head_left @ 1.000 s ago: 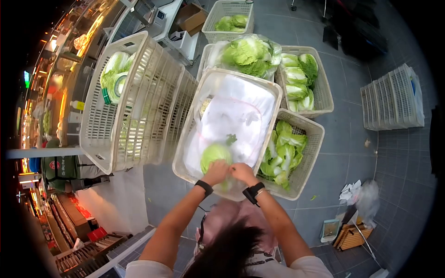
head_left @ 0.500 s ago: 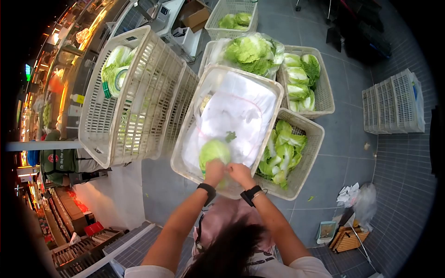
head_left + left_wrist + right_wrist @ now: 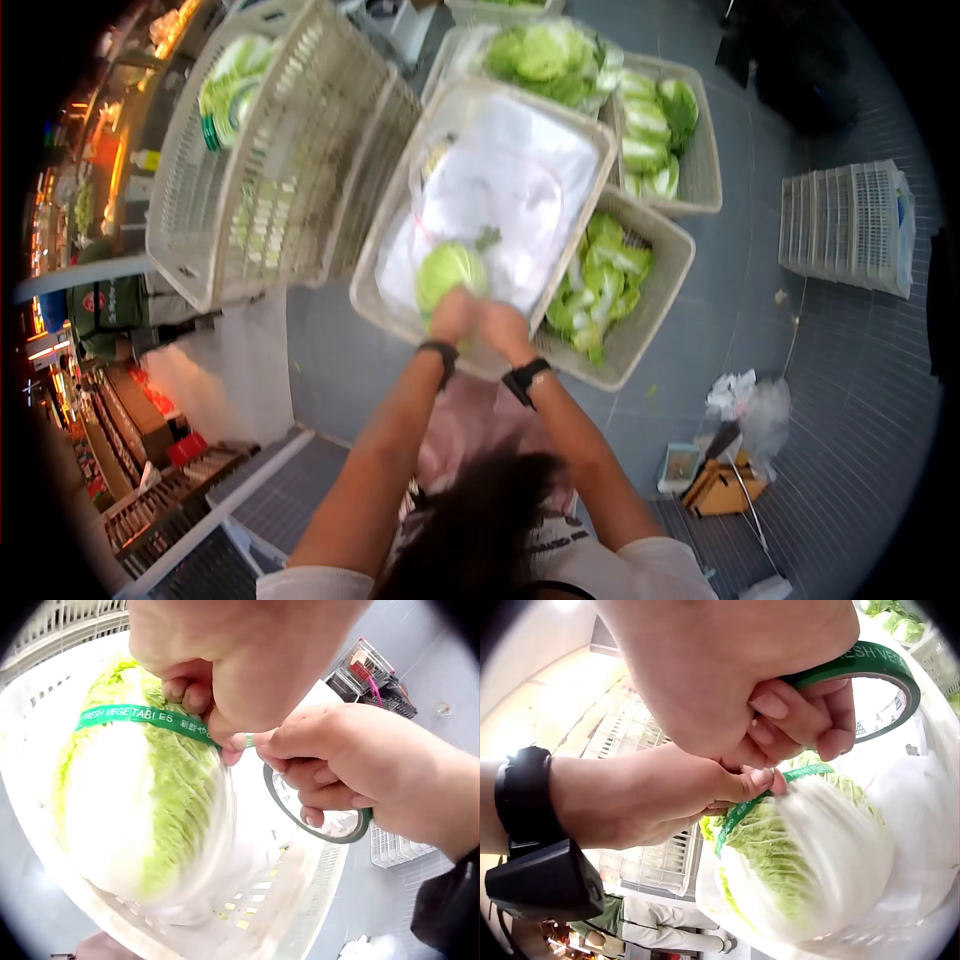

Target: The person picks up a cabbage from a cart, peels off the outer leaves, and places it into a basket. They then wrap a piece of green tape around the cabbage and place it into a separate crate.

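A napa cabbage point(image 3: 450, 275) lies in the white crate point(image 3: 378, 318) in front of me, with a green printed tape point(image 3: 150, 715) running across it. My left hand point(image 3: 455, 318) is against the cabbage and pinches the tape between thumb and finger at its side, as the left wrist view shows. Close beside it, my right hand point(image 3: 360, 757) grips the roll of green tape point(image 3: 907, 690), its fingers curled through the ring. A short stretch of tape spans the two hands in the left wrist view.
White cloth point(image 3: 520, 190) lines the crate. Crates of cabbages point(image 3: 645, 120) stand behind, and one with loose leaves point(image 3: 605, 280) sits at the right. Tall stacked crates point(image 3: 300, 150) rise on the left, holding another tape roll point(image 3: 240, 100). More stacked crates point(image 3: 845, 225) stand far right.
The head view has tipped and shifted, so the crates sit higher in it. Both hands stay together at the cabbage's near side, with the cabbage in the same part of the crate.
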The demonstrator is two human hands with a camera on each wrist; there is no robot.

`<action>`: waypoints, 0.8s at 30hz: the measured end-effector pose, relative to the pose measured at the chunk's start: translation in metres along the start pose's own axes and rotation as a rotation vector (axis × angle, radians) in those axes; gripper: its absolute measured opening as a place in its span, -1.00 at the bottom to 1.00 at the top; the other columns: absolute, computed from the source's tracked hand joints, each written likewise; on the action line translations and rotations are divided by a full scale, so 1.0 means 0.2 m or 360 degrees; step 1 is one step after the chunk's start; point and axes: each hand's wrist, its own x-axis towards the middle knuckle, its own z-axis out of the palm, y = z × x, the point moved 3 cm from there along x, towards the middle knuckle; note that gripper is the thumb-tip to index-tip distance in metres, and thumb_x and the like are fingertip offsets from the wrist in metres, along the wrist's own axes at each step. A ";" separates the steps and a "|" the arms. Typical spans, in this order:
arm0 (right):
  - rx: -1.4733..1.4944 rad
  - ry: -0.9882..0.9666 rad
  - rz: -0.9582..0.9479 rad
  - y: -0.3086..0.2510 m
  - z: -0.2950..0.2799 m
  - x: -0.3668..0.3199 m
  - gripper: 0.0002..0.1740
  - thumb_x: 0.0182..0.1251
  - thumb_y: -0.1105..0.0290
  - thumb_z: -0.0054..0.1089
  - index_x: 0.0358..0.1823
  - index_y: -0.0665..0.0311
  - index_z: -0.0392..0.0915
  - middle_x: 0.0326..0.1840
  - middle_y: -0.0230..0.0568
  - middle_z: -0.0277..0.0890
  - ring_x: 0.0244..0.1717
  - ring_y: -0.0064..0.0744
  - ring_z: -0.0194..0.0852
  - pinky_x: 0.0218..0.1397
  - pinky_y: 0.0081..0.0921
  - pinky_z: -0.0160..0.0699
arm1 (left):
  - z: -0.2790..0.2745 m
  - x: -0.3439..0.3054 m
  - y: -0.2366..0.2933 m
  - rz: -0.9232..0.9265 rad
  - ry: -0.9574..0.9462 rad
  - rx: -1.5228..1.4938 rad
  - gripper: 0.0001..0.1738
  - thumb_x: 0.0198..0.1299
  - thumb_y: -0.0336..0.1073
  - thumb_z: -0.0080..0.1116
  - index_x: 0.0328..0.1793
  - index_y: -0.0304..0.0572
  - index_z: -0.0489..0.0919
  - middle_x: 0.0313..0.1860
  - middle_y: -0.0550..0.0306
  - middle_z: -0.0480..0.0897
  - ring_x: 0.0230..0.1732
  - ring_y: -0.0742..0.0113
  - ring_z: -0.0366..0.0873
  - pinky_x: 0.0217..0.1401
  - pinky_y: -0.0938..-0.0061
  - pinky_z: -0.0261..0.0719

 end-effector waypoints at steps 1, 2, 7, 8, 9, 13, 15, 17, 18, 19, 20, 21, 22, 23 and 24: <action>0.0002 -0.0026 0.0062 -0.01 0.00 -0.01 -0.73 0.39 0.23 -0.07 -0.31 0.22 0.55 -0.32 0.08 0.62 -0.24 0.19 0.58 -0.19 0.10 0.47 | 0.01 0.01 -0.03 0.0012 -0.0057 0.0008 -0.90 0.12 -0.39 0.11 -0.33 -0.29 0.50 -0.40 -0.27 0.63 -0.28 -0.26 0.61 -0.20 0.04 0.55; 0.0001 -0.0053 0.0125 -0.03 -0.02 -0.02 -0.74 0.40 0.25 -0.08 -0.30 0.23 0.54 -0.32 0.11 0.62 -0.25 0.20 0.58 -0.20 0.12 0.46 | 0.03 0.01 -0.04 0.0001 -0.0038 0.0018 -0.91 0.12 -0.39 0.11 -0.34 -0.28 0.52 -0.40 -0.26 0.63 -0.28 -0.25 0.61 -0.20 0.04 0.55; 0.0046 -0.0062 0.0096 -0.05 -0.04 -0.07 -0.73 0.46 0.26 -0.16 -0.21 0.27 0.49 -0.35 0.20 0.56 -0.28 0.28 0.53 -0.24 0.12 0.42 | 0.05 0.05 -0.09 -0.0003 -0.0204 -0.0042 -0.89 0.10 -0.36 0.15 -0.32 -0.27 0.58 -0.30 -0.20 0.65 -0.21 -0.19 0.62 -0.13 0.09 0.55; 0.0090 -0.0054 0.0107 -0.04 -0.03 -0.09 -0.73 0.47 0.25 -0.15 -0.22 0.27 0.48 -0.36 0.20 0.55 -0.29 0.29 0.52 -0.25 0.11 0.43 | 0.04 0.05 -0.09 0.0043 -0.0246 -0.0050 -0.77 0.15 -0.25 0.16 -0.21 -0.29 0.54 -0.26 -0.29 0.66 -0.16 -0.26 0.63 -0.09 0.03 0.56; 0.0130 -0.0038 0.0113 -0.03 -0.03 -0.10 -0.73 0.47 0.25 -0.13 -0.22 0.28 0.47 -0.36 0.21 0.54 -0.29 0.29 0.52 -0.25 0.10 0.44 | 0.04 0.04 -0.08 0.0028 -0.0267 -0.0049 -0.77 0.16 -0.25 0.15 -0.21 -0.30 0.53 -0.27 -0.29 0.66 -0.17 -0.26 0.63 -0.09 0.03 0.56; 0.0474 0.0128 -0.0203 -0.15 -0.10 -0.16 -0.76 0.48 0.25 -0.07 -0.23 0.27 0.45 -0.39 0.18 0.52 -0.31 0.30 0.50 -0.26 0.03 0.46 | 0.05 0.06 -0.10 0.0015 -0.0219 0.0000 -0.88 0.12 -0.37 0.17 -0.30 -0.26 0.64 -0.26 -0.14 0.61 -0.18 -0.12 0.61 -0.08 0.16 0.54; 0.0339 0.0133 0.0085 -0.11 -0.18 -0.19 -0.77 0.48 0.22 -0.07 -0.19 0.21 0.47 -0.40 0.15 0.54 -0.33 0.28 0.51 -0.31 0.08 0.42 | 0.09 0.05 -0.09 0.0043 -0.0217 -0.0019 -0.91 0.08 -0.44 0.21 -0.35 -0.23 0.71 -0.25 -0.05 0.58 -0.19 -0.03 0.60 -0.10 0.21 0.53; 0.0310 0.0078 0.0191 -0.03 -0.22 -0.22 -0.76 0.49 0.19 -0.05 -0.15 0.18 0.48 -0.39 0.13 0.55 -0.31 0.29 0.50 -0.31 0.07 0.41 | 0.04 0.03 -0.08 0.0251 -0.0295 -0.0087 -0.92 0.07 -0.45 0.22 -0.35 -0.22 0.71 -0.27 -0.03 0.57 -0.20 -0.02 0.60 -0.10 0.20 0.52; 0.0329 0.0031 0.0179 0.00 -0.21 -0.20 -0.76 0.49 0.19 -0.04 -0.15 0.19 0.48 -0.38 0.13 0.55 -0.30 0.28 0.51 -0.29 0.06 0.41 | 0.03 0.04 -0.07 0.0370 -0.0316 -0.0120 -0.92 0.06 -0.46 0.23 -0.34 -0.22 0.71 -0.28 -0.03 0.57 -0.20 -0.01 0.60 -0.10 0.20 0.52; 0.0343 -0.0029 0.0184 0.00 -0.23 -0.21 -0.76 0.48 0.19 -0.03 -0.15 0.19 0.49 -0.38 0.13 0.55 -0.29 0.28 0.51 -0.28 0.05 0.42 | -0.03 0.01 0.01 0.0400 -0.0316 -0.0083 -0.88 0.02 -0.47 0.26 -0.28 -0.20 0.71 -0.33 0.01 0.55 -0.25 0.00 0.57 -0.12 0.21 0.52; 0.0377 -0.0099 0.0194 0.00 -0.21 -0.22 -0.76 0.48 0.18 -0.03 -0.15 0.19 0.49 -0.38 0.13 0.55 -0.27 0.28 0.51 -0.27 0.04 0.42 | -0.07 -0.03 0.04 0.0478 -0.0231 -0.0096 -0.86 0.02 -0.47 0.27 -0.25 -0.20 0.70 -0.34 0.02 0.55 -0.26 0.00 0.55 -0.13 0.22 0.52; 0.0435 -0.0091 0.0197 0.01 -0.19 -0.21 -0.75 0.48 0.18 -0.03 -0.16 0.19 0.50 -0.37 0.13 0.55 -0.27 0.27 0.52 -0.26 0.03 0.42 | -0.10 -0.07 0.08 0.0554 -0.0145 -0.0104 -0.84 0.02 -0.47 0.27 -0.23 -0.20 0.69 -0.34 0.02 0.54 -0.28 0.00 0.53 -0.13 0.23 0.51; 0.0488 -0.0076 0.0202 0.03 -0.16 -0.18 -0.75 0.48 0.17 -0.02 -0.16 0.19 0.51 -0.37 0.13 0.55 -0.27 0.26 0.52 -0.25 0.02 0.43 | -0.12 -0.09 0.10 0.0637 -0.0058 -0.0116 -0.82 0.01 -0.46 0.28 -0.20 -0.20 0.68 -0.34 0.03 0.54 -0.30 0.00 0.52 -0.14 0.24 0.51; 0.0543 -0.0058 0.0214 0.06 -0.14 -0.16 -0.74 0.48 0.17 -0.02 -0.17 0.20 0.52 -0.37 0.14 0.55 -0.26 0.25 0.53 -0.24 0.01 0.43 | -0.14 -0.10 0.10 0.0485 -0.0275 -0.0112 -0.77 -0.03 -0.43 0.24 -0.17 -0.17 0.64 -0.17 -0.05 0.61 -0.07 -0.08 0.53 0.09 0.14 0.48; 0.0540 -0.0103 0.0252 0.08 -0.12 -0.16 -0.72 0.48 0.17 -0.03 -0.18 0.22 0.52 -0.36 0.14 0.55 -0.27 0.25 0.52 -0.23 0.01 0.44 | -0.14 -0.13 0.10 0.0428 -0.0256 -0.0214 -0.74 -0.03 -0.42 0.23 -0.14 -0.17 0.62 -0.16 -0.06 0.61 -0.06 -0.11 0.53 0.10 0.14 0.49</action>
